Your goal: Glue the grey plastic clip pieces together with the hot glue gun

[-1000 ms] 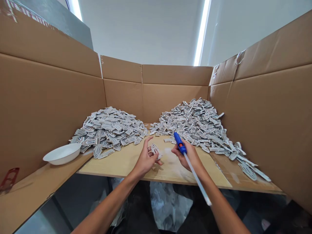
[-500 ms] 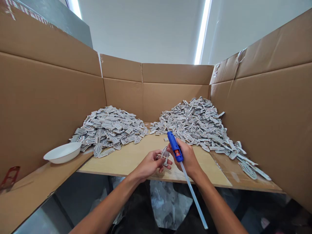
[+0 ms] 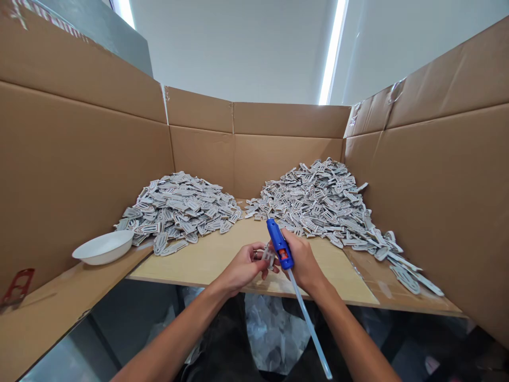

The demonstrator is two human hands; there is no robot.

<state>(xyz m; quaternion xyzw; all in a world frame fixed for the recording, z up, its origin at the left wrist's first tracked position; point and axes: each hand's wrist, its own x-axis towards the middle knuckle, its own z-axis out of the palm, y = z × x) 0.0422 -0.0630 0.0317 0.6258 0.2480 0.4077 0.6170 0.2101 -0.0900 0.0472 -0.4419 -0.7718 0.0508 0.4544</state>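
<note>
My left hand (image 3: 247,265) pinches a small pale grey slotted piece (image 3: 269,255) above the front of the wooden board. In my right hand (image 3: 303,259) is a blue glue gun (image 3: 280,243), its nozzle pointing away from me and up to the left. A long translucent glue stick (image 3: 310,323) sticks out of its rear end, hanging down toward my lap. The glue gun overlaps the piece's right side in the view, so I cannot tell whether the two touch.
Grey slotted pieces lie heaped in a left pile (image 3: 186,207) and a right pile (image 3: 318,201). A white bowl (image 3: 104,248) stands at the left, near a red plastic item (image 3: 19,285). Cardboard walls (image 3: 286,159) enclose the wooden board (image 3: 222,254) on three sides.
My right hand has moved the glue gun slightly left and down, closer over the grey piece. My left hand keeps hold of the piece in nearly the same spot.
</note>
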